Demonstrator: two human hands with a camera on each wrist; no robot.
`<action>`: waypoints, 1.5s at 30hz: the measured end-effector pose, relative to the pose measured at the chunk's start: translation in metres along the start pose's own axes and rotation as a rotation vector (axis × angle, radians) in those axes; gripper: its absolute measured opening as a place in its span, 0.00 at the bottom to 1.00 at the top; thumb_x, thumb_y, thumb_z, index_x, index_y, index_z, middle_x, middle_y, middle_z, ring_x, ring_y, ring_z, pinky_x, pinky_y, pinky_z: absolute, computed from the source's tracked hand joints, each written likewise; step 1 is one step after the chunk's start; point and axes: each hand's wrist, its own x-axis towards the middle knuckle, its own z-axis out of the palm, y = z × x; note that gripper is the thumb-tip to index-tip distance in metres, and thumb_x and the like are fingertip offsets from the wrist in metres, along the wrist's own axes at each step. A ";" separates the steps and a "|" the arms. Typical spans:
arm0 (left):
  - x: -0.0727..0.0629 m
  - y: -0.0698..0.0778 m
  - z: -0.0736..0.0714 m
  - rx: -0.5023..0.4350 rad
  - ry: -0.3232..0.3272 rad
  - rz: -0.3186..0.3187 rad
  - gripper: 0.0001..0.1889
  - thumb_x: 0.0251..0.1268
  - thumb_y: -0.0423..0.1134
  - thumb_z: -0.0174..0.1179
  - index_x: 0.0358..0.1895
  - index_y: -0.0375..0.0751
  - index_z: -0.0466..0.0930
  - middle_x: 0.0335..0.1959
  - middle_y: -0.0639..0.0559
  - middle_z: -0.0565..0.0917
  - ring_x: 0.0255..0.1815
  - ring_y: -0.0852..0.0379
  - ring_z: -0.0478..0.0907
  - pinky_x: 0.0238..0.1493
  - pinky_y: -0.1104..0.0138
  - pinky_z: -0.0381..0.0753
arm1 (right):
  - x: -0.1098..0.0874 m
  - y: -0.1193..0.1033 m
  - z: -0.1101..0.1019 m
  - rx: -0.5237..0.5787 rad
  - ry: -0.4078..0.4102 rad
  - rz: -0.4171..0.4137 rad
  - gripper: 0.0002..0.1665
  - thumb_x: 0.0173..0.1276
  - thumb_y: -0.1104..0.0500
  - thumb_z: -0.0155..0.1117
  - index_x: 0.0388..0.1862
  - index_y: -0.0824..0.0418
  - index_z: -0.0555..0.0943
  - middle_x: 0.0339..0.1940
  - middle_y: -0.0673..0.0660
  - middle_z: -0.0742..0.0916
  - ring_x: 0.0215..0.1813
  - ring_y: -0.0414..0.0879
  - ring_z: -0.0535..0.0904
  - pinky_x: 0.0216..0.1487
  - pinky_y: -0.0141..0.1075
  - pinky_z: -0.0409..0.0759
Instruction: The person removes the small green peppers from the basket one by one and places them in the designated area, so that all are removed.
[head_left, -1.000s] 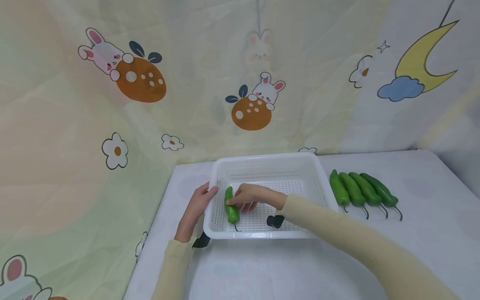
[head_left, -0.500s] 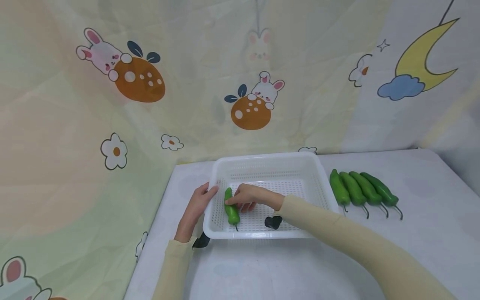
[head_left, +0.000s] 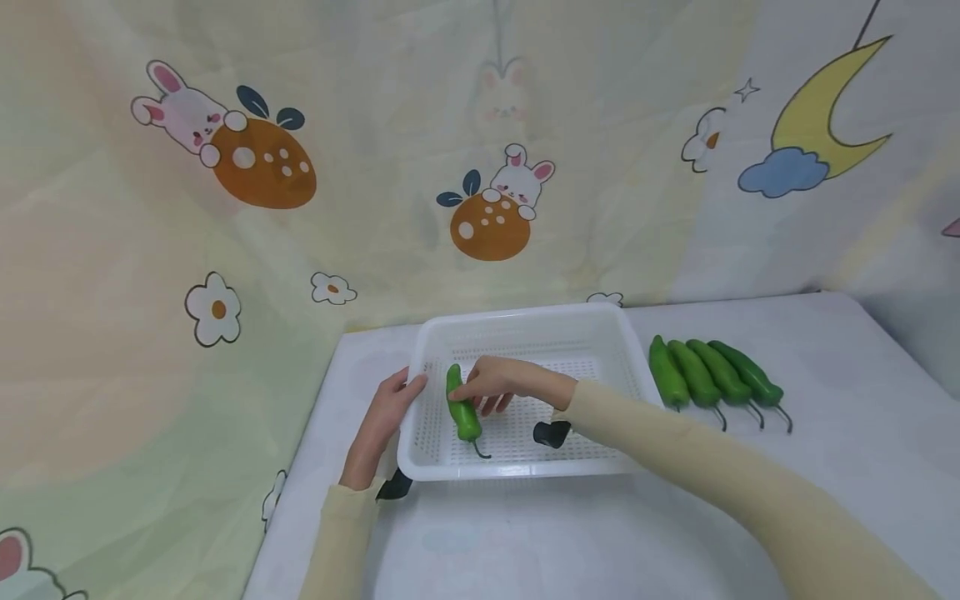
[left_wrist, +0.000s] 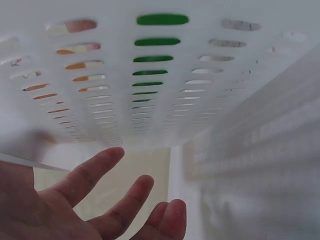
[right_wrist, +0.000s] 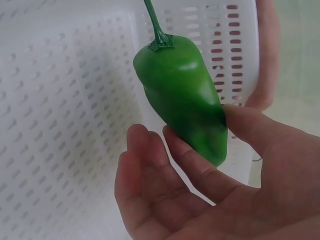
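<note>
A white plastic basket (head_left: 517, 471) with slotted walls and floor stands on the table. My right hand (head_left: 495, 382) reaches into its left part and pinches a green pepper (head_left: 465, 421) between thumb and index finger. In the right wrist view the pepper (right_wrist: 182, 85) has its stem pointing up and away, and the other fingers stay loosely bent beside it. My left hand (head_left: 386, 414) holds the basket's left rim, thumb over the edge. Below the rim, in the left wrist view, the left hand's fingers (left_wrist: 100, 172) lie spread along the outer wall.
Several green peppers (head_left: 716, 375) lie side by side on the white table (head_left: 525, 542), right of the basket, stems toward me. A patterned cloth (head_left: 375, 125) hangs behind the table and at its left. A black band (head_left: 551, 433) sits at my right wrist.
The head view has turned slightly right, so everything shifts left in it. The pinched pepper has moved a little right and away from me relative to the basket. The left hand keeps its place.
</note>
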 end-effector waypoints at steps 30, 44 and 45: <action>0.000 0.003 0.002 -0.018 0.014 -0.004 0.25 0.77 0.54 0.51 0.71 0.53 0.71 0.54 0.40 0.85 0.43 0.50 0.88 0.41 0.60 0.90 | -0.060 0.032 -0.056 0.004 -0.016 -0.018 0.24 0.72 0.40 0.61 0.48 0.59 0.85 0.44 0.56 0.89 0.46 0.52 0.88 0.49 0.44 0.88; -0.002 -0.001 0.002 -0.016 0.022 -0.003 0.25 0.77 0.54 0.51 0.72 0.52 0.70 0.54 0.40 0.85 0.43 0.49 0.88 0.40 0.59 0.90 | -0.078 0.049 -0.059 0.024 0.003 -0.039 0.24 0.72 0.41 0.61 0.48 0.59 0.86 0.43 0.55 0.88 0.42 0.46 0.88 0.47 0.42 0.88; -0.002 -0.001 0.002 -0.016 0.021 -0.003 0.25 0.77 0.54 0.51 0.72 0.52 0.70 0.54 0.40 0.85 0.43 0.50 0.88 0.41 0.59 0.90 | -0.080 0.050 -0.060 0.027 0.000 -0.043 0.24 0.72 0.41 0.61 0.48 0.59 0.86 0.43 0.55 0.88 0.42 0.46 0.88 0.47 0.42 0.88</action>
